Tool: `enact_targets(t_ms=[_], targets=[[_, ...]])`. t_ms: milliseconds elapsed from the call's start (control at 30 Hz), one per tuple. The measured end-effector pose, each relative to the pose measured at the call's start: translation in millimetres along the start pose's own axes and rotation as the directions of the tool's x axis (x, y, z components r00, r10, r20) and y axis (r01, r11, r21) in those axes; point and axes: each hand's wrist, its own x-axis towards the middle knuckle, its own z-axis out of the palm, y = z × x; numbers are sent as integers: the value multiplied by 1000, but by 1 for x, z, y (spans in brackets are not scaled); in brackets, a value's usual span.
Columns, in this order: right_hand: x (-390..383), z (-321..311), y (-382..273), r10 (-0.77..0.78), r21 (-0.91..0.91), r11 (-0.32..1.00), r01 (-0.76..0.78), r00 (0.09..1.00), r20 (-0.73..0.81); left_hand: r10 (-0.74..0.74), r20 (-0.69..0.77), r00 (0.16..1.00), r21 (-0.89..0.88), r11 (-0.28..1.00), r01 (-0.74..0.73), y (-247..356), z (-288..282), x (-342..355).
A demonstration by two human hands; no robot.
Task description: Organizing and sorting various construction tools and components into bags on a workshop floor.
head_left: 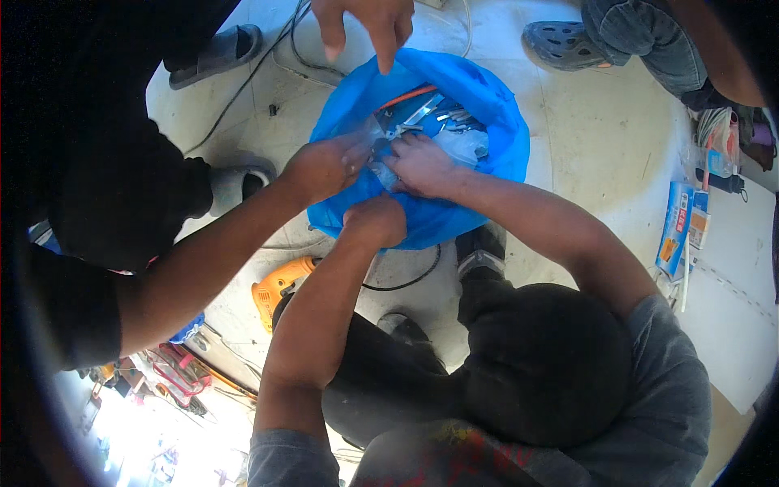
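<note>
A large blue plastic bag (pixel 505 105) stands open on the floor, holding metal parts (pixel 422 112), an orange strip (pixel 406 97) and clear plastic packets (pixel 462 148). My left hand (pixel 375 221) is closed in a fist on its near rim, gripping the blue plastic. Inside the bag, my right hand (pixel 423 166) has its fingers curled down beside a clear packet (pixel 383 174); what they hold is hidden. From the left, a co-worker's hand (pixel 329 165) reaches over the rim to the same packets. Another person's hand (pixel 369 23) hangs above the far rim.
An orange power tool (pixel 280 288) lies on the floor left of my left forearm. Dark cables (pixel 251 77) run across the tiles. A co-worker's clog (pixel 564 45) is at the far right; a blue box (pixel 675 229) and a white panel (pixel 726 300) lie at the right.
</note>
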Motion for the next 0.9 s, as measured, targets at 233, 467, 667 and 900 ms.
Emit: enact_targets(t_ms=[233,467,667,900], targets=[[-11,-24,18,150,439,879,-186,982,115,-54,-81,995,-194,980,38,-24,-6,13],[-48,-92,37,221,908,79,-411,895,386,-19,-379,925,-668,698,-259,-18,-34,4],[-56,-103,47,273,853,405,-328,934,229,179,-233,956,-963,97,-253,-1,-49,3],[-55,-107,44,296,932,-51,-358,886,357,13,-482,876,-826,327,-459,15,-34,11]])
